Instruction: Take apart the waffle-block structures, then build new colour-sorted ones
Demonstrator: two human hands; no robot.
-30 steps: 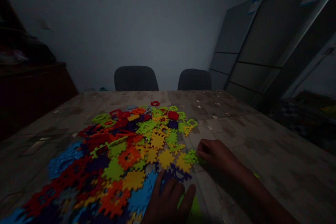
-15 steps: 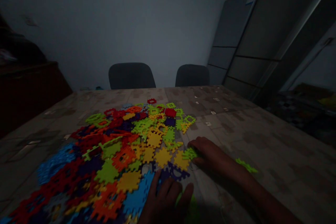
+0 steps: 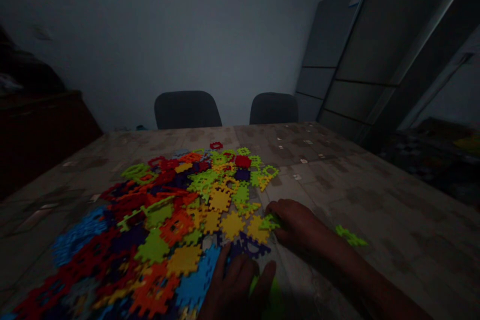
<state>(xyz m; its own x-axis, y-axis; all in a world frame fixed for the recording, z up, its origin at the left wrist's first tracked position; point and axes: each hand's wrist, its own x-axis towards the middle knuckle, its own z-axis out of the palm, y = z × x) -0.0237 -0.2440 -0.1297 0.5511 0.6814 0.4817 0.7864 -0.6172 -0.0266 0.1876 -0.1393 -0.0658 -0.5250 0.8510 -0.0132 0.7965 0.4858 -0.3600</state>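
A heap of flat, toothed plastic pieces (image 3: 168, 215) in red, orange, yellow, green, blue and purple covers the left half of the table. My right hand (image 3: 296, 222) lies at the heap's right edge, fingers curled on a light green piece (image 3: 270, 222). My left hand (image 3: 234, 285) rests at the bottom edge of the view, fingers bent over a bright green piece (image 3: 272, 297) beside a blue piece (image 3: 197, 280). One more light green piece (image 3: 350, 236) lies alone to the right of my right forearm.
The patterned table (image 3: 337, 180) reaches back to two dark chairs (image 3: 187, 109) at its far side. Tall grey panels (image 3: 375, 55) lean against the wall on the right. A dark cabinet (image 3: 41, 130) stands on the left. The room is dim.
My right hand has moved a little left onto the light green piece at the heap's edge. The lone green piece beside my forearm has come into sight. My left hand has hardly moved.
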